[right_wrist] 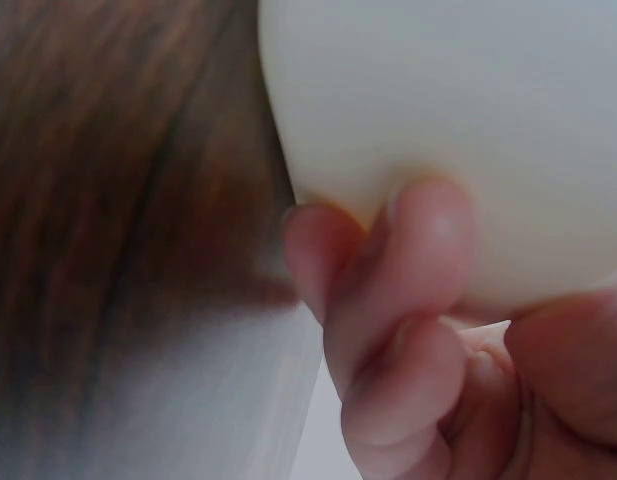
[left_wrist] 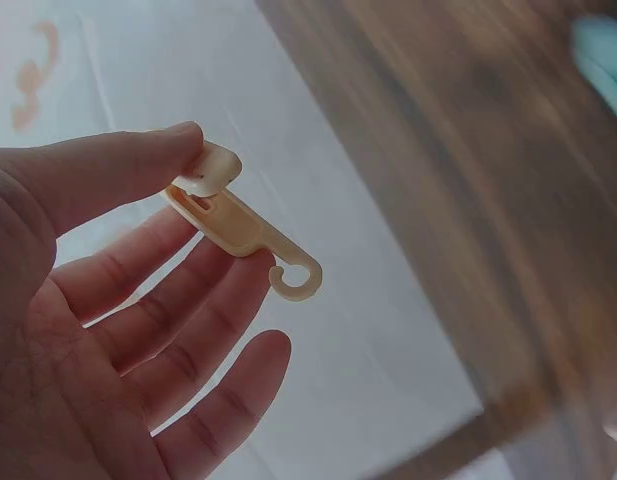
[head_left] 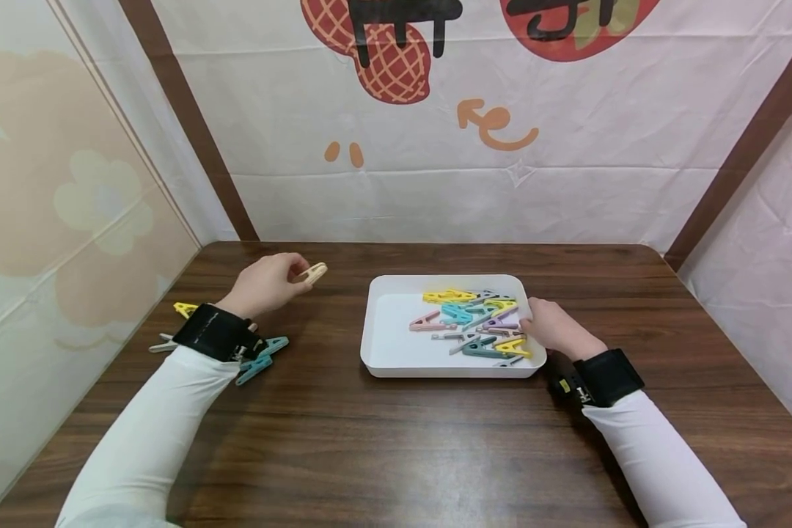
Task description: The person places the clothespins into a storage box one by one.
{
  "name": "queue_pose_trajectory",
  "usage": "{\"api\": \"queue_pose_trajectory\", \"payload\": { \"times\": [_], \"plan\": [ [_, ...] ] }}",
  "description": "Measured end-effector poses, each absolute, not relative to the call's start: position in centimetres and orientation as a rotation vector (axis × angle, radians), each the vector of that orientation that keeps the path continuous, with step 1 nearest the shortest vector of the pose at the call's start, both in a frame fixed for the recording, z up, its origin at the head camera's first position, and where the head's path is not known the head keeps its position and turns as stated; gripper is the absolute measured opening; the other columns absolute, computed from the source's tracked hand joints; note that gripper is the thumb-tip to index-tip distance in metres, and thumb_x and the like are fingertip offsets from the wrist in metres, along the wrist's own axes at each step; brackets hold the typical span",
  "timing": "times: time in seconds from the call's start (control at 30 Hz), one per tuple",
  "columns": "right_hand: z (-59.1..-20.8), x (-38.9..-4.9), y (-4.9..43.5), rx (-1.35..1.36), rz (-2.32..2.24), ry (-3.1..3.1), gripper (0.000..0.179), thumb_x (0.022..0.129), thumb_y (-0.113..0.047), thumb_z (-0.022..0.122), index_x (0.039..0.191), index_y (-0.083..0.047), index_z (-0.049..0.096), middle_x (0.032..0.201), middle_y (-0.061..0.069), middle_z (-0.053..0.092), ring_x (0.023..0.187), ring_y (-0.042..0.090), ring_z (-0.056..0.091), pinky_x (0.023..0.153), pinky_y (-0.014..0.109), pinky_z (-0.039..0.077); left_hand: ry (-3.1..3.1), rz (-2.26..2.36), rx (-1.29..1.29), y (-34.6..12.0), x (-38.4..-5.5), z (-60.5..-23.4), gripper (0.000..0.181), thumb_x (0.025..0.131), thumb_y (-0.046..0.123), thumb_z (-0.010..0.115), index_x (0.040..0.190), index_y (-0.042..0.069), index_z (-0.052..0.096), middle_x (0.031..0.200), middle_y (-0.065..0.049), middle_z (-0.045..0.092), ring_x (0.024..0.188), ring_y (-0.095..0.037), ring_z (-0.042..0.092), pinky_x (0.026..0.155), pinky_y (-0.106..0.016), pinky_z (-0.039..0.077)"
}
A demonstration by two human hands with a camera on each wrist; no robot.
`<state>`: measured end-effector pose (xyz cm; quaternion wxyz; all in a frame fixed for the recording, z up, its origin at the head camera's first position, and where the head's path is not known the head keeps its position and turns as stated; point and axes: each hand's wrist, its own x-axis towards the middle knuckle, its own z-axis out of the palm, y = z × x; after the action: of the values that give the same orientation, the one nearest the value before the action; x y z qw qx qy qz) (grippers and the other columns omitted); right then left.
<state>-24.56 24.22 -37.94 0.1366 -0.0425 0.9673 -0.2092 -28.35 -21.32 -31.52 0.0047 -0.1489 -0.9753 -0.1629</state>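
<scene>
Above table (head_left: 396, 447), left hand (head_left: 264, 284) pinching cream clip (head_left: 315, 273)

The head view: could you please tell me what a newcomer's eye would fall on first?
Probably the white tray on the brown table, its colourful clips crowded toward the right side. Next, perhaps, the cream clip that the left hand pinches, left of the tray. Behind the table, red shapes stand out on the pale backdrop.
</scene>
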Motion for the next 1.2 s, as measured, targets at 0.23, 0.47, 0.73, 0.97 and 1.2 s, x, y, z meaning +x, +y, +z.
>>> {"api": "queue_pose_trajectory", "payload": {
  "times": [0.23,0.47,0.73,0.97,1.2],
  "plan": [
    [-38.0,-24.6,24.3,-0.115,-0.618,2.793,0.049,0.100,-0.012,0.048,0.136,0.018,0.034,0.122,0.032,0.051,0.092,0.030,0.056,0.063,0.033,0.047,-2.977,-0.447,-0.671,-16.0,-27.7,-30.2,0.028,0.089,0.021,0.071,0.112,0.005,0.065,0.098,-0.010,0.066,0.081,-0.022,0.059,0.070,-0.041,0.047],
    [-38.1,-24.6,24.3,-0.111,-0.635,2.792,0.048,0.100,-0.011,0.048,0.135,0.017,0.034,0.122,0.032,0.051,0.091,0.030,0.056,0.060,0.031,0.046,-2.964,-0.369,-0.834,-11.7,-27.5,-29.8,0.025,0.089,0.021,0.071,0.109,0.007,0.066,0.095,-0.007,0.066,0.076,-0.019,0.056,0.066,-0.035,0.047],
    [-38.0,-24.5,24.3,-0.105,-0.656,2.778,0.047,0.100,-0.011,0.049,0.135,0.016,0.035,0.120,0.030,0.052,0.088,0.029,0.057,0.058,0.031,0.047,-3.009,-0.167,-0.967,-8.8,-28.3,-31.4,0.026,0.090,0.022,0.070,0.111,0.007,0.065,0.100,-0.006,0.065,0.085,-0.018,0.060,0.073,-0.034,0.050],
    [-38.0,-24.5,24.3,-0.093,-0.665,2.773,0.048,0.100,-0.011,0.048,0.136,0.016,0.033,0.119,0.031,0.051,0.079,0.026,0.058,0.052,0.031,0.047,-3.036,0.043,-1.057,-7.1,-30.1,-33.4,0.018,0.088,0.017,0.071,0.103,0.007,0.068,0.091,-0.003,0.065,0.076,-0.016,0.056,0.067,-0.031,0.048],
    [-37.9,-24.5,24.3,-0.099,-0.659,2.776,0.048,0.100,-0.012,0.048,0.136,0.016,0.034,0.119,0.030,0.052,0.083,0.027,0.057,0.058,0.033,0.048,-3.055,0.276,-1.029,-5.3,-30.9,-33.8,0.010,0.093,0.014,0.063,0.098,0.006,0.069,0.085,-0.004,0.066,0.073,-0.018,0.056,0.068,-0.033,0.049]
  ]
}}
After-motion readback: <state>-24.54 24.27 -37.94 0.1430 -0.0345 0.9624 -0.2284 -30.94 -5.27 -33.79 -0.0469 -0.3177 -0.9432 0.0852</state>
